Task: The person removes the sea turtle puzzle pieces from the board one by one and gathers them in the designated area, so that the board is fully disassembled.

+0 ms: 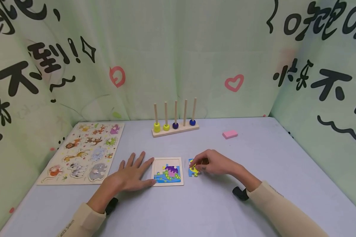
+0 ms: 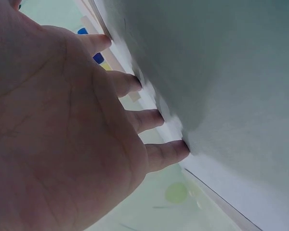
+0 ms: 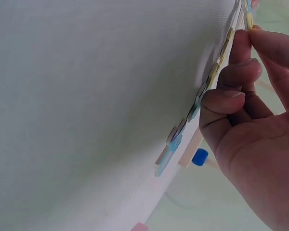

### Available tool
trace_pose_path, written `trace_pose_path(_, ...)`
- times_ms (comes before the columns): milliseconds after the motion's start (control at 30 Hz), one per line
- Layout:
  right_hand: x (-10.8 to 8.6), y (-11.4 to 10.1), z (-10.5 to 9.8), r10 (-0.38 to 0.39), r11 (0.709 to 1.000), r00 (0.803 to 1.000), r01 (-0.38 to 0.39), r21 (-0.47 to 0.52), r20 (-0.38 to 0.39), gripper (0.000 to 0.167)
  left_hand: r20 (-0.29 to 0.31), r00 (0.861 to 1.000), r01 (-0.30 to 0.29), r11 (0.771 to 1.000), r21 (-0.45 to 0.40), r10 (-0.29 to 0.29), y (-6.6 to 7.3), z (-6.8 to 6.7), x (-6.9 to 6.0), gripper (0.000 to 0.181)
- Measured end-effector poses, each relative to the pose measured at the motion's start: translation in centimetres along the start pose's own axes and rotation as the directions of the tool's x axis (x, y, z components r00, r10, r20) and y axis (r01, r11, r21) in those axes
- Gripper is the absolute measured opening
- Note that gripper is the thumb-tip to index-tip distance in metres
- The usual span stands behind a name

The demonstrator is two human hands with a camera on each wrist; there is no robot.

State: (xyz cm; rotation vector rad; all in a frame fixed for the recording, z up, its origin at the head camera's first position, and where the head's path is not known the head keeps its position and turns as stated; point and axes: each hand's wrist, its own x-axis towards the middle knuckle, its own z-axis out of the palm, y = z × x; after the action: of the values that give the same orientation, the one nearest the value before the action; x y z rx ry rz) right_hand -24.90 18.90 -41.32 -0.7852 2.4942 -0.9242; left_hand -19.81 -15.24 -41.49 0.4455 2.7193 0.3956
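Observation:
A square wooden puzzle board lies mid-table, its lower part filled with blue, green and purple pieces. My left hand is spread flat at its left edge, thumb and index fingertip touching the frame; the left wrist view shows the left hand with its fingertips on the table. Right of the board are blue and yellow puzzle pieces, partly covered by my right hand. In the right wrist view, the right hand pinches a yellow-edged piece between thumb and index finger; several pieces lie beside it.
A large animal puzzle board lies at the left. Behind stands a wooden base with pegs carrying yellow, purple and blue beads. At the back right is a pink block. Curtains with writing surround the table.

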Motion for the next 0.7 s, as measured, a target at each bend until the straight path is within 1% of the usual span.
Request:
trace_pose_path(167, -0.16, -0.13, 0.14, 0.004, 0.999, 1.0, -0.005, -0.036, -0.014, 0.018, -0.006, 1.0, -0.001, 1.0, -0.009, 0.001, -0.17, 0.15, 0.16, 0.091)
trace_pose_path(367, -0.27, -0.21, 0.25, -0.01, 0.998, 1.0, 0.009, -0.06, -0.019, 0.018, -0.005, 1.0, -0.003, 1.0, -0.021, 0.003, -0.26, 0.21, 0.15, 0.091)
trace_pose_path(700, -0.21, -0.31, 0.18, -0.01, 0.996, 1.0, 0.008, -0.084, -0.019, 0.017, -0.013, 1.0, -0.006, 1.0, 0.0, 0.006, -0.1, 0.14, 0.09, 0.09)
